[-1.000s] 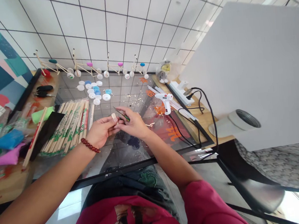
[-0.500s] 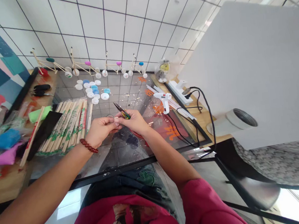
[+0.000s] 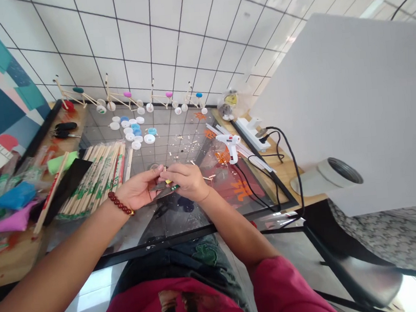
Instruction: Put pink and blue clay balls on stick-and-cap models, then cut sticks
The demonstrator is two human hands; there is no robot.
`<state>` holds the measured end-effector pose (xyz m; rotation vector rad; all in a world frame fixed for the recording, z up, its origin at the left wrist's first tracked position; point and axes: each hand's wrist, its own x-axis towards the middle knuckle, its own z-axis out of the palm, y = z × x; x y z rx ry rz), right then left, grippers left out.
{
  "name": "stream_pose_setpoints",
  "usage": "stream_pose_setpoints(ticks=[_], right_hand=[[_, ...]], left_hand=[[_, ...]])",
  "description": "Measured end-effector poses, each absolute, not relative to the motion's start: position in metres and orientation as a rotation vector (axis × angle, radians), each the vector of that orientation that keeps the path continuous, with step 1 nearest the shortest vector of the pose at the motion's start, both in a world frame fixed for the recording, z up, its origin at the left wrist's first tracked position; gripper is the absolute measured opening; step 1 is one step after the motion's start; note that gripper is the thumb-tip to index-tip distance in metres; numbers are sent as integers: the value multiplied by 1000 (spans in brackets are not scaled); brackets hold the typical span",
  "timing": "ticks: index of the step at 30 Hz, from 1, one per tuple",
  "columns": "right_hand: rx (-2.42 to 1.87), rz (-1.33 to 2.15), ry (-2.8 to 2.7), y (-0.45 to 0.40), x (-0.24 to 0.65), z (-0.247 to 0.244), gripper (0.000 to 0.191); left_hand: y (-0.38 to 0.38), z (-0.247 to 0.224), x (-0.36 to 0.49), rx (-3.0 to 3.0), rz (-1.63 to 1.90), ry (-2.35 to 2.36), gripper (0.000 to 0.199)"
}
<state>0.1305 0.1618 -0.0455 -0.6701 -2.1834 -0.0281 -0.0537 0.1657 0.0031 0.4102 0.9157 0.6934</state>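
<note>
Both my hands meet over the middle of the dark glossy tabletop. My left hand, with a beaded bracelet at its wrist, pinches a small pale piece, mostly covered by fingertips; it looks like a bit of wooden stick. Fingers of my right hand touch that piece too. Tucked in my right hand is a pair of pliers with green and yellow handles, their dark jaws pointing down and left beneath the fingers. Behind the hands lie wood chips and a group of white and blue bottle caps.
Wrapped chopsticks lie at left, beside coloured clay packs. Several stick-and-cap models stand along the wall. A white glue gun, its cord and a power strip are at right.
The pliers have swung in my right hand from pointing up and left to pointing down and left. My right hand has turned over, back upward. The view has shifted slightly.
</note>
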Motion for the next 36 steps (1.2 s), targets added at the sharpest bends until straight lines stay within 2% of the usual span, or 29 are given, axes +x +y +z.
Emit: stream_pose_setpoints(ticks=[4, 8, 10, 22, 28, 30, 36], right_hand=[[-815, 112, -2160, 164, 130, -44, 29], [-994, 245, -1969, 168, 129, -39, 52], [-1021, 281, -1979, 169, 128, -39, 56], [-1104, 300, -1992, 169, 124, -46, 45], [-1112, 511, -1888, 169, 125, -40, 76], [-1114, 527, -1913, 168, 125, -40, 81], [-1201, 472, -1937, 166, 120, -43, 68]], left_hand=[[169, -1, -53, 425, 842, 944, 23], [170, -3, -52, 484, 949, 939, 25], [168, -3, -52, 525, 940, 945, 24], [164, -10, -46, 512, 938, 925, 31], [162, -10, -44, 538, 998, 985, 20], [161, -9, -44, 554, 995, 979, 18], [163, -12, -46, 556, 900, 901, 21]])
